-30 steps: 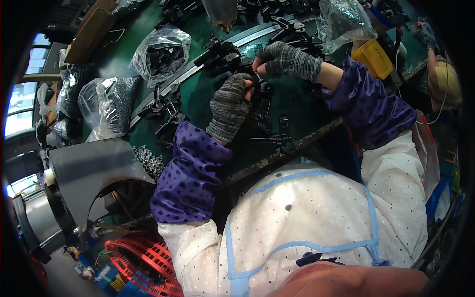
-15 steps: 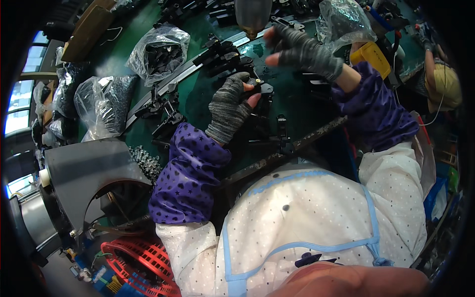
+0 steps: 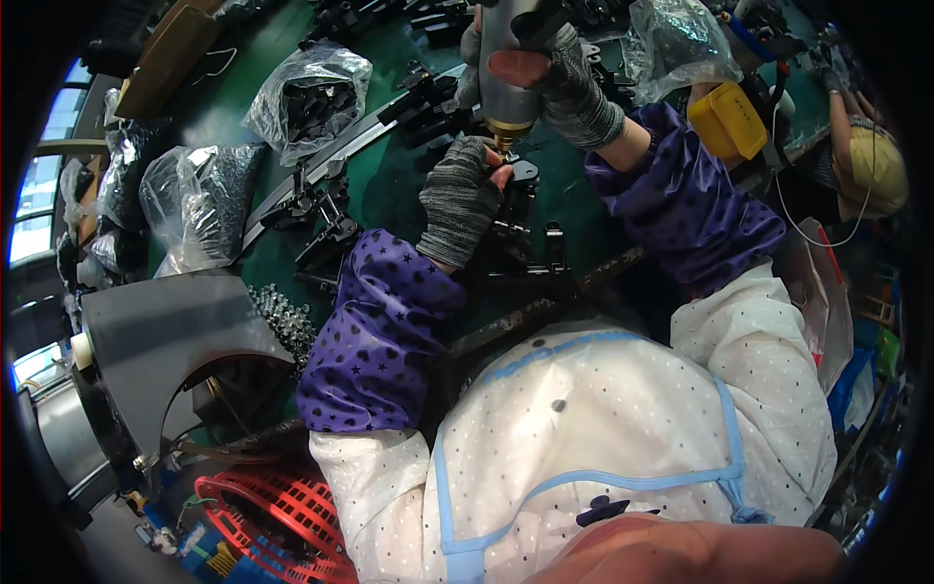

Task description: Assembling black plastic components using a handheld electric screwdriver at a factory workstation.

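A grey cylindrical power screwdriver [image 3: 502, 92] hangs over the green bench, its brass-coloured nose pointing down. My right hand [image 3: 582, 97], in a grey fingerless glove, is wrapped round its body. Directly below the nose, my left hand [image 3: 457, 202], gloved alike, pinches a small black fitting with a rounded grey plate [image 3: 525, 171]. The screwdriver's tip meets the fitting beside my left fingertips; the exact contact is too small to make out. More black fittings [image 3: 555, 248] lie just in front of my left hand.
A metal rail [image 3: 362, 133] carrying black fittings crosses the bench. Clear bags of parts [image 3: 309, 105] lie to the left, near a grey chute [image 3: 185, 316] and a heap of small metal pieces [image 3: 282, 319]. A yellow bin [image 3: 728, 122] stands right; a co-worker [image 3: 866, 170] sits beyond.
My right hand has moved left and taken hold of the screwdriver, which has come down onto the fitting. My left hand has shifted slightly and still pinches the fitting.
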### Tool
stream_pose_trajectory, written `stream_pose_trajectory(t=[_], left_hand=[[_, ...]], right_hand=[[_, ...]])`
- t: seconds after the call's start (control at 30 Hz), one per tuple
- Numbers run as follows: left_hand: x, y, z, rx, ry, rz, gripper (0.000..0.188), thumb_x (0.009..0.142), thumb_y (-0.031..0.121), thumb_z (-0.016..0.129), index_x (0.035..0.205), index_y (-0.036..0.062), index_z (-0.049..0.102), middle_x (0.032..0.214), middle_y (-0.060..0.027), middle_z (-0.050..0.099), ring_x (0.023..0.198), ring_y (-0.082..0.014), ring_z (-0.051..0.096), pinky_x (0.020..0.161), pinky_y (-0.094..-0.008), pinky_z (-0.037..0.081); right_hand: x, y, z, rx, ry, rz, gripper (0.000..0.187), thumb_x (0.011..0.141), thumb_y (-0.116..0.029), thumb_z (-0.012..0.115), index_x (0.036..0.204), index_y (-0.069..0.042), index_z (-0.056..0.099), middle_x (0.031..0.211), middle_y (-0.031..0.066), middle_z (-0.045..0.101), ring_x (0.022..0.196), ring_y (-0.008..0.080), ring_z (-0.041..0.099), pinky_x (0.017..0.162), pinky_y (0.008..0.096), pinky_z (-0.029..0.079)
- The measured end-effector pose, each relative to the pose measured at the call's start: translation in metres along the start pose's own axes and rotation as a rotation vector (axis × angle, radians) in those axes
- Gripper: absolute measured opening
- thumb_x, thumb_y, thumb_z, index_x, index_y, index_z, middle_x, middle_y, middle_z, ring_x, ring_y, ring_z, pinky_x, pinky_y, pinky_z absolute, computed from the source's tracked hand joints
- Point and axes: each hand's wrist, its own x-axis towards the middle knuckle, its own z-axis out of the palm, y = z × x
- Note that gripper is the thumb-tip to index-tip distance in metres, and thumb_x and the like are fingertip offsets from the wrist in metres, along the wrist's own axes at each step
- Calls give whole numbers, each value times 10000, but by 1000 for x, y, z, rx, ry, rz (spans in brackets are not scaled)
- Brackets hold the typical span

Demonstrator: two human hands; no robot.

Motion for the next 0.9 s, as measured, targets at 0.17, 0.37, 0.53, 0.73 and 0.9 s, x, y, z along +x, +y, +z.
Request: stream_pose_trajectory(t=[0.17, 0.37, 0.53, 0.73, 0.9], left_hand=[[8, 0, 19, -36, -3, 33, 198, 650, 67, 711, 730, 54, 531, 665, -88, 549, 585, -204, 563, 551, -296, 454], [1, 1, 3, 31, 24, 9, 202, 646, 69, 715, 722, 55, 528, 665, -87, 548, 589, -208, 568, 551, -300, 459], [6, -1, 14, -9, 2, 64, 203, 647, 70, 714, 717, 55, 524, 659, -87, 537, 586, -214, 566, 544, -304, 457], [5, 1, 8, 40, 7, 144, 195, 657, 76, 701, 727, 49, 521, 657, -95, 530, 591, -243, 562, 545, -314, 454], [11, 4, 24, 10, -21, 165, 195, 645, 84, 695, 750, 53, 533, 684, -93, 538, 612, -252, 561, 557, -321, 455]], right_hand=[[-17, -1, -21, -4, 48, 64, 428, 709, -214, 677, 1028, -26, 461, 853, 55, 539, 740, 131, 538, 636, 273, 467], [-11, -5, -4, 85, -10, 129, 448, 726, -216, 661, 1073, -24, 451, 905, 78, 541, 788, 158, 557, 672, 280, 482], [-14, -10, -14, 123, -27, 240, 466, 740, -218, 648, 1110, -22, 443, 948, 98, 542, 828, 180, 573, 702, 287, 494], [10, -20, 12, 130, -78, 414, 388, 668, -223, 695, 917, -14, 483, 725, 18, 514, 651, 98, 516, 579, 259, 444], [8, 6, -31, -330, -171, 96, 324, 676, -214, 664, 866, -20, 488, 720, 20, 504, 621, 97, 484, 542, 240, 416]])
